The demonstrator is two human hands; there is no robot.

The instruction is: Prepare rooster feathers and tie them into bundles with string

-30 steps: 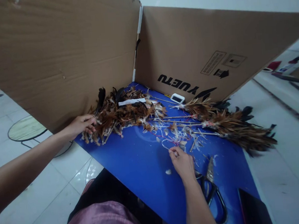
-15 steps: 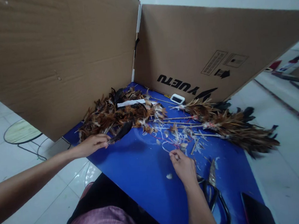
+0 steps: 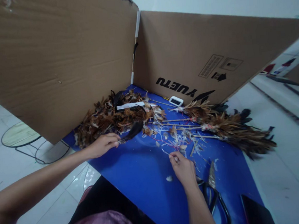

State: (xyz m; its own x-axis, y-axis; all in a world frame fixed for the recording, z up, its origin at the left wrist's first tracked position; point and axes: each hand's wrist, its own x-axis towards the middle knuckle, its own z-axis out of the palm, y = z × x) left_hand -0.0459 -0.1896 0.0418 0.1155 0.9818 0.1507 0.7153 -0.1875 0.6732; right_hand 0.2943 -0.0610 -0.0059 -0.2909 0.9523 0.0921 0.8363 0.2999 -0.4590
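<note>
Feather [image 3: 134,130] gripped by its base in left hand [image 3: 104,145], presumably to avoid crushing; string [image 3: 163,149] (white, looped) seemingly pinched in right hand [image 3: 183,168].

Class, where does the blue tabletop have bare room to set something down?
Free: the front patch between left hand and right hand, bar one white tuft; a smaller one between scissors and feather bundles. Crowded: the back, with loose feathers, sticks and scraps.

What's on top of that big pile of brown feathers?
A white strip lies across the pile of brown feathers. Black feathers show near the strip too. I can't see what's under the strip or deep inside the pile, because it's covered.
</note>
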